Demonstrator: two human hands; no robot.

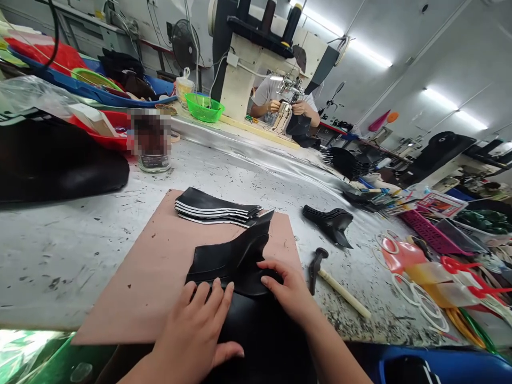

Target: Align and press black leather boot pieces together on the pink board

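Left hand [197, 322], thumb splayed, rests slightly parted fingers on the black piece [222, 258] over the pink board [152, 277], while the right hand [294, 293] touches that piece, thumb and forefinger close, perhaps pinching it.

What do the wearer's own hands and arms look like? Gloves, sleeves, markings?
Left hand and right hand: both bare, no gloves. No rings, bracelets, watch or cables visible on either. Both forearms are uncovered as far as the frame shows, with no sleeve in sight. No clear markings; nail detail is too small to judge.
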